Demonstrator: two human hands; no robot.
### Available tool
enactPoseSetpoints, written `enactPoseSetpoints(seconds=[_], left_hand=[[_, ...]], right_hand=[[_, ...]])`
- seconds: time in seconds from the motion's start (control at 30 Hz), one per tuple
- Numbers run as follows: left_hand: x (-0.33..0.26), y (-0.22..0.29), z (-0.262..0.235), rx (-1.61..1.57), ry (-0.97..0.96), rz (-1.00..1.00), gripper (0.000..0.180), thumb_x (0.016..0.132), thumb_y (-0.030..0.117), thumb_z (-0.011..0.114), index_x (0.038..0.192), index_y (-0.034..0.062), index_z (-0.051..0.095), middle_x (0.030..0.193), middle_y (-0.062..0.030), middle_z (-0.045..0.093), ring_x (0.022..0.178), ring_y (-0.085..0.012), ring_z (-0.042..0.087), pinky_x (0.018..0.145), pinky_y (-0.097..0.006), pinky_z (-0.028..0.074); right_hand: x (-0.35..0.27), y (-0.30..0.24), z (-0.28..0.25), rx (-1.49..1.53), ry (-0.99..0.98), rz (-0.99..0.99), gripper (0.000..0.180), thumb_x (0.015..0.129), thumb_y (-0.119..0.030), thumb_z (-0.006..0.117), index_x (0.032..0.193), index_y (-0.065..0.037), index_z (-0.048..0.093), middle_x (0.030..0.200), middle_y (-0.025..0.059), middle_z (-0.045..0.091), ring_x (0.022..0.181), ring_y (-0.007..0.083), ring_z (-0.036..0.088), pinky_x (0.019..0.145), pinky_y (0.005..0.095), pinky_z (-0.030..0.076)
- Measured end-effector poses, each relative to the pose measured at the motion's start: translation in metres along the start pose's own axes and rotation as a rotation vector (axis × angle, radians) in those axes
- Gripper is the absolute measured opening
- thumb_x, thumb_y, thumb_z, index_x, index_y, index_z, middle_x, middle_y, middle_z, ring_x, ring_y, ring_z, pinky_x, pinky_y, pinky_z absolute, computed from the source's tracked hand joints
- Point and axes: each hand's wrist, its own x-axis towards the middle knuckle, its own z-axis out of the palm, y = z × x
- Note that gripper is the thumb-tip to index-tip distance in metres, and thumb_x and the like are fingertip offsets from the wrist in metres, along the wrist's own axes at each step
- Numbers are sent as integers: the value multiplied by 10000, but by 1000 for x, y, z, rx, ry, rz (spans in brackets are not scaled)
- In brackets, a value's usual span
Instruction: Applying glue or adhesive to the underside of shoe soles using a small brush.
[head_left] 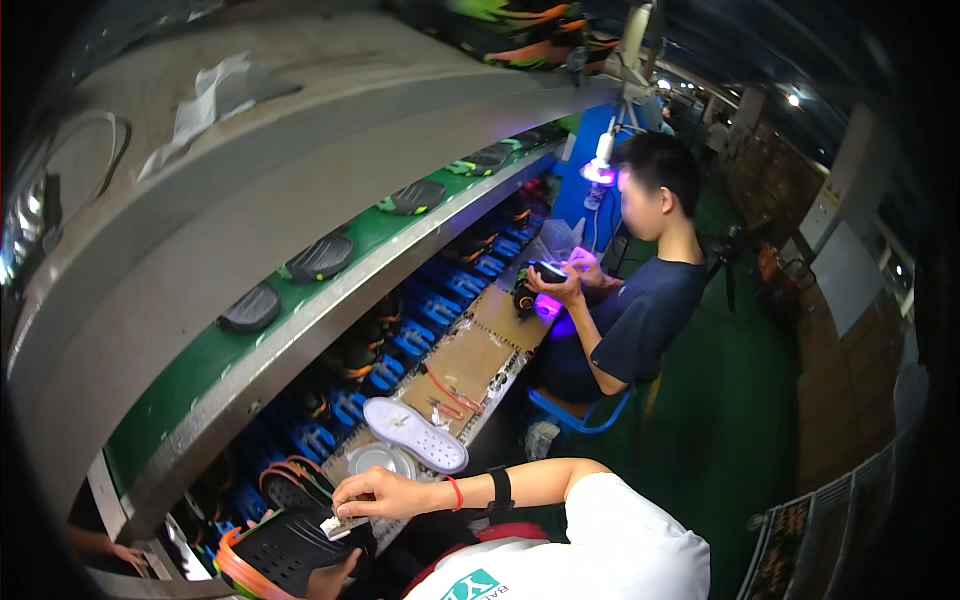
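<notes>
Black perforated shoe with an orange edge (285, 548) is seen at the lower left, tilted, just off the near end of the bench (472, 352). Over its black surface, a small pale pad (341, 527) is pinched between the bunched thumb and fingertips of the right hand (376, 492); whether the shoe is touched by it cannot be told. At the shoe's lower edge, the left hand (334, 580) is only partly shown: its other fingers are hidden behind a raised thumb, so whether the shoe is gripped or merely propped cannot be told.

If it is merely propped, the shoe could be tipped by a firm push, and the pad could be skidded onto the orange edge. Because the pad is held so short, the fingertips could also be dragged across the black surface, and smears could be left.

Just beyond the right hand, a round pale dish (381, 459) is set where it could be knocked by a careless lift of the wrist. A white sole (414, 435), laid beside the dish, could be nudged or soiled by the same movement. Farther along, a red-handled tool (467, 403) is left exposed; if it is sharp, a reaching hand could be nicked.
</notes>
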Motion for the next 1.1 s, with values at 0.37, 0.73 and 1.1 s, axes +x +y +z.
enactPoseSetpoints(seconds=[0.37,0.73,1.1], left_hand=[[-8,63,-10,-685,236,280,783,670,400,807,1227,-51,494,1128,-129,590,1053,-243,554,970,-365,411],[13,82,-17,-1039,129,350,1231,728,533,755,1497,44,-72,1483,-128,226,1338,-224,320,1085,-351,298],[-1,88,-28,-974,196,314,1180,753,384,756,1495,59,-102,1463,-155,259,1275,-237,414,1024,-352,389]], right_hand=[[-9,-5,-37,-147,227,-168,122,899,-106,629,973,-9,640,917,63,651,857,139,623,756,282,500],[6,-41,-39,-368,235,-260,53,833,11,631,883,27,627,895,93,659,679,143,587,611,262,461],[11,-41,-12,-585,89,-327,105,800,-22,673,890,-7,620,898,124,632,739,315,635,619,340,511]])
